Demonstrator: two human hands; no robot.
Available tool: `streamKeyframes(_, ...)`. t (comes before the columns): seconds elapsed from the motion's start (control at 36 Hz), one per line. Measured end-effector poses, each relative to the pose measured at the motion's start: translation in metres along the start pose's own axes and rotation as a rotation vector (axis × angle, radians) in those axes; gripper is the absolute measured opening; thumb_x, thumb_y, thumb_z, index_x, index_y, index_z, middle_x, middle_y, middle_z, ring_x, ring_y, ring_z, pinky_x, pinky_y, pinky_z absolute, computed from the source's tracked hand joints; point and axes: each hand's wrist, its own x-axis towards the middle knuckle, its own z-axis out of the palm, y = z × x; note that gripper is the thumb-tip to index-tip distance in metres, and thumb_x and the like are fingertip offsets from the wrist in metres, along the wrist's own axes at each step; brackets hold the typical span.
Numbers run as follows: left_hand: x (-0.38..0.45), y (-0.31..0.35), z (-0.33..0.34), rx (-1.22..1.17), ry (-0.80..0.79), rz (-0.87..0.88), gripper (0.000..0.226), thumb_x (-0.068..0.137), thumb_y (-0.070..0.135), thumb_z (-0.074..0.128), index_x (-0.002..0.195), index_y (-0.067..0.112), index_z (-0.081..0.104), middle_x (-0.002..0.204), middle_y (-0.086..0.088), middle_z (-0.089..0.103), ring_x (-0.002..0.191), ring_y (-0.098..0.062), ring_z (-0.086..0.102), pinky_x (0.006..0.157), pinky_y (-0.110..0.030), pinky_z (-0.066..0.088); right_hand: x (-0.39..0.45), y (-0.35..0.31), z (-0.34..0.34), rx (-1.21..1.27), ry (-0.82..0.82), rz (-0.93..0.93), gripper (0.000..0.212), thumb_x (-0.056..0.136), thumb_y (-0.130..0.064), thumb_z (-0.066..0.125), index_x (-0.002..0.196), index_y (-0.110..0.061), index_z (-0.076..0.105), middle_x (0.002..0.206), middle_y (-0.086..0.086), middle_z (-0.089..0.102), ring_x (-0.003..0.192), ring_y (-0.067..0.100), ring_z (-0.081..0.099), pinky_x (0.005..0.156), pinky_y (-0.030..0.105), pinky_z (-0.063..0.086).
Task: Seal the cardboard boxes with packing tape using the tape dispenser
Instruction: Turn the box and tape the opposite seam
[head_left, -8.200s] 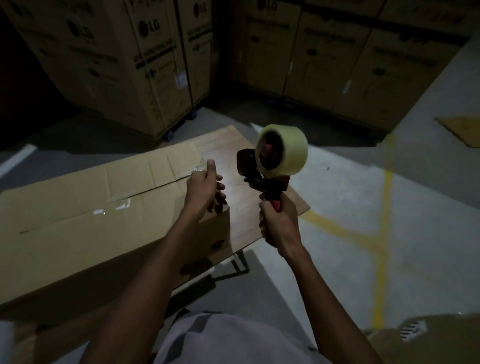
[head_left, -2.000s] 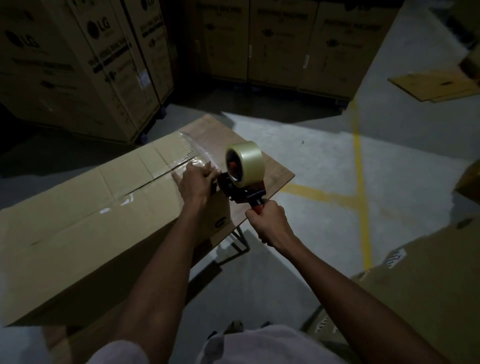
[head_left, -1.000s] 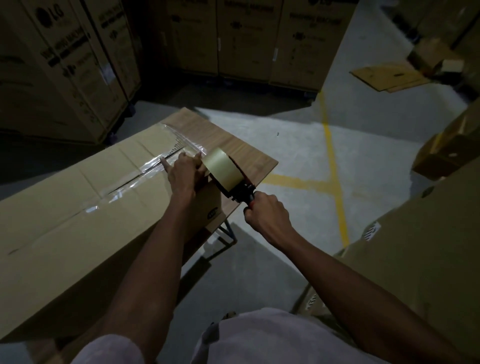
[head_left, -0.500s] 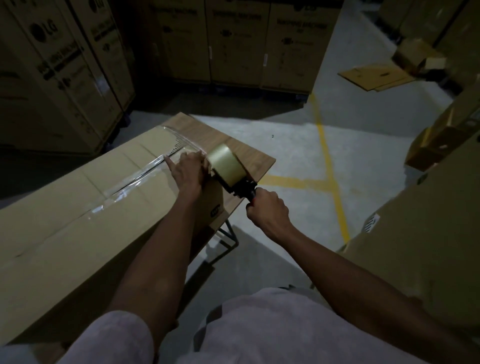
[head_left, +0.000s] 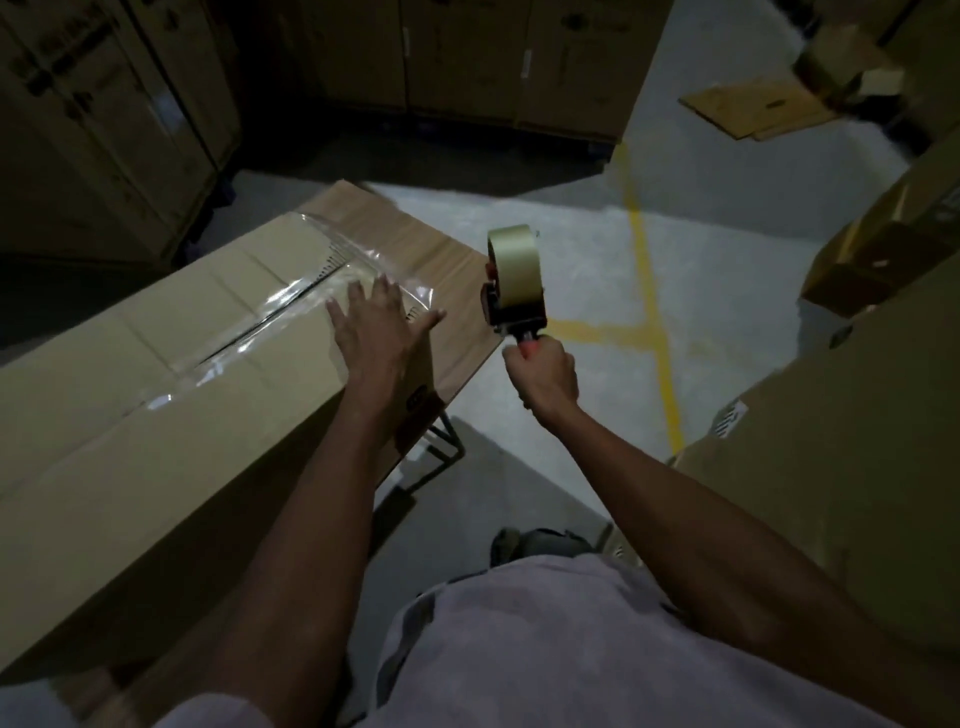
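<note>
A long cardboard box (head_left: 171, 395) lies on a wooden table (head_left: 415, 244). Clear packing tape (head_left: 291, 301) runs along its top seam to the right end. My left hand (head_left: 376, 322) lies flat with spread fingers on the taped right end of the box, pressing it down. My right hand (head_left: 543, 371) grips the red handle of the tape dispenser (head_left: 514, 291), held upright in the air to the right of the box, apart from it. The roll on it is pale yellow.
Tall printed cartons (head_left: 104, 114) line the back and left. More cardboard boxes (head_left: 831, 467) stand close on the right. Flattened cardboard (head_left: 753, 104) lies on the concrete floor at the back right. Yellow lines (head_left: 649, 312) mark the floor. The table's metal leg (head_left: 441, 452) shows below its edge.
The dispenser has come off the box end and risen to the right, the tape now cut. My left hand has opened flat on the taped end.
</note>
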Motion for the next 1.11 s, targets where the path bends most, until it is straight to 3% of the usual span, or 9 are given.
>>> streamKeyframes(0.22, -0.002, 0.023, 0.001, 0.092, -0.034, -0.096, 0.091, 0.09, 0.066, 0.059, 0.157, 0.01, 0.033, 0.163, -0.013, 0.033, 0.151, -0.034, 0.025, 0.122, -0.058, 0.016, 0.085, -0.03, 0.049, -0.095, -0.018, 0.094, 0.038, 0.1, -0.043, 0.05, 0.119, -0.013, 0.064, 0.12, 0.014, 0.07, 0.111, 0.038, 0.065, 0.088, 0.039, 0.046)
streamKeyframes(0.36, 0.002, 0.026, 0.004, 0.156, -0.103, -0.143, 0.095, 0.092, 0.062, 0.06, 0.16, 0.009, 0.022, 0.166, -0.013, 0.024, 0.154, -0.034, 0.018, 0.123, -0.056, 0.01, 0.122, -0.038, 0.097, -0.213, -0.099, 0.066, 0.064, 0.106, -0.032, 0.053, 0.158, -0.001, 0.03, 0.151, 0.02, 0.051, 0.133, 0.039, 0.056, 0.104, 0.044, 0.044)
streamKeyframes(0.58, 0.014, 0.027, 0.0, 0.145, -0.339, -0.195, 0.087, 0.104, 0.043, 0.05, 0.16, 0.004, -0.004, 0.169, -0.018, -0.006, 0.156, -0.036, -0.005, 0.124, -0.046, -0.006, 0.161, -0.028, 0.139, -0.329, -0.4, -0.069, 0.049, 0.104, -0.017, 0.056, 0.147, 0.0, 0.041, 0.148, 0.025, 0.048, 0.139, 0.042, 0.045, 0.113, 0.048, 0.039)
streamKeyframes(0.69, 0.024, 0.017, -0.027, 0.01, -0.517, -0.212, 0.098, 0.096, 0.05, 0.062, 0.163, 0.015, 0.0, 0.171, -0.007, -0.008, 0.156, -0.03, -0.005, 0.124, -0.043, 0.004, 0.169, -0.038, 0.128, -0.33, -0.596, -0.117, 0.031, 0.103, -0.016, 0.053, 0.129, 0.001, 0.059, 0.135, 0.026, 0.059, 0.127, 0.044, 0.055, 0.104, 0.045, 0.048)
streamKeyframes(0.78, 0.025, 0.006, -0.049, -0.198, -0.339, -0.287, 0.076, 0.084, 0.065, 0.064, 0.149, 0.029, 0.05, 0.155, -0.004, 0.047, 0.141, -0.027, 0.046, 0.111, -0.044, 0.042, 0.163, -0.06, 0.101, -0.234, -0.679, -0.153, 0.038, 0.11, -0.03, 0.048, 0.122, 0.001, 0.065, 0.124, 0.027, 0.066, 0.118, 0.043, 0.061, 0.098, 0.045, 0.051)
streamKeyframes(0.83, 0.029, -0.001, -0.054, -0.297, -0.061, -0.312, 0.052, 0.087, 0.065, 0.062, 0.112, 0.023, 0.078, 0.102, -0.006, 0.078, 0.093, -0.022, 0.073, 0.082, -0.035, 0.056, 0.149, -0.08, 0.079, 0.002, -0.749, -0.113, 0.048, 0.112, -0.042, 0.042, 0.129, -0.003, 0.065, 0.127, 0.025, 0.066, 0.117, 0.038, 0.063, 0.098, 0.046, 0.051)
streamKeyframes(0.94, 0.052, -0.022, -0.038, -0.319, 0.419, -0.446, 0.054, 0.099, 0.049, 0.059, 0.065, 0.008, 0.07, 0.056, -0.002, 0.062, 0.053, -0.022, 0.059, 0.054, -0.032, 0.036, 0.122, -0.105, 0.046, 0.301, -1.004, -0.01, 0.064, 0.1, -0.067, 0.046, 0.145, -0.022, 0.054, 0.132, 0.002, 0.068, 0.106, 0.015, 0.072, 0.085, 0.032, 0.056)
streamKeyframes(1.03, 0.073, -0.039, -0.025, -0.16, 0.616, -0.536, 0.035, 0.103, 0.032, 0.053, 0.081, 0.01, 0.068, 0.077, -0.006, 0.065, 0.073, -0.027, 0.062, 0.065, -0.036, 0.037, 0.103, -0.102, 0.044, 0.079, -0.977, -0.271, 0.077, 0.096, -0.057, 0.065, 0.16, -0.029, 0.033, 0.143, -0.003, 0.057, 0.123, 0.013, 0.06, 0.099, 0.033, 0.051)
streamKeyframes(1.11, 0.085, -0.056, -0.009, -0.047, 0.468, -0.528, 0.038, 0.105, 0.027, 0.043, 0.137, 0.012, 0.057, 0.137, -0.011, 0.058, 0.134, -0.032, 0.048, 0.11, -0.045, 0.034, 0.098, -0.098, 0.052, -0.028, -0.858, -0.368, 0.097, 0.093, -0.049, 0.073, 0.165, -0.026, 0.012, 0.151, 0.002, 0.047, 0.138, 0.022, 0.047, 0.113, 0.047, 0.045)
